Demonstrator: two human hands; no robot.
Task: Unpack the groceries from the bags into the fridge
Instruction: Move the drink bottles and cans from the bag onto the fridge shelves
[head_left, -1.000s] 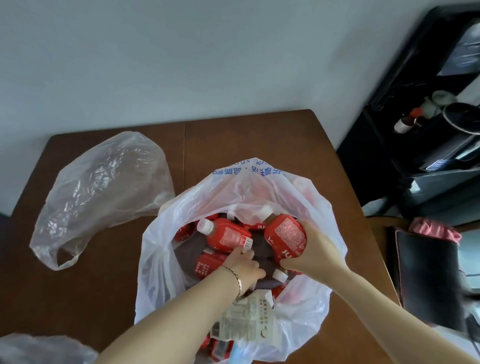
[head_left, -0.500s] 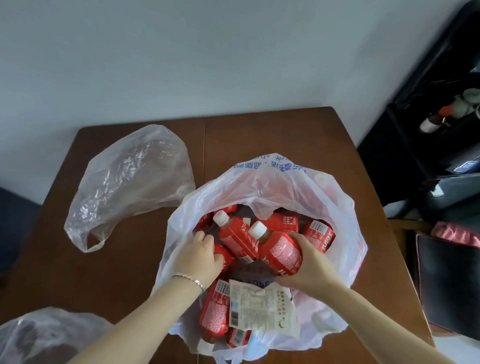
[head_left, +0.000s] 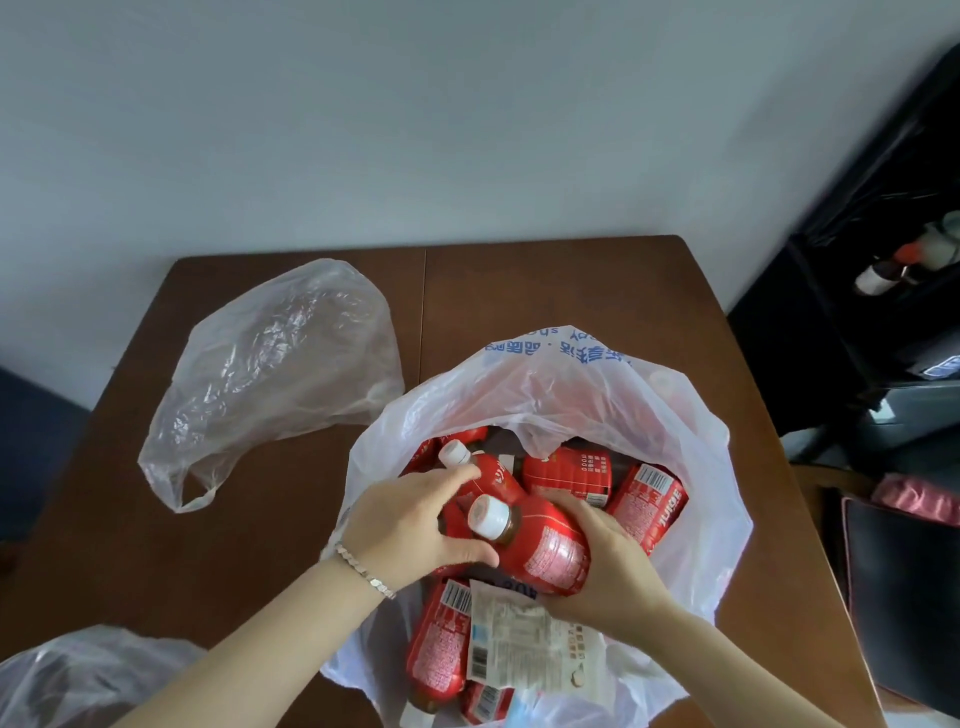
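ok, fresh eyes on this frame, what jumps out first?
A white bag printed in blue, stuffed with red bottles, sits right of centre on the brown table. Both hands are in its mouth: the left hand grips the upper bottle, the right hand the nearer bottle. A clear bag lies crumpled on the table's left.

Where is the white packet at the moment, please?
In the head view, the white packet lies inside the grocery bag at its near edge, among red bottles, just below the right hand.
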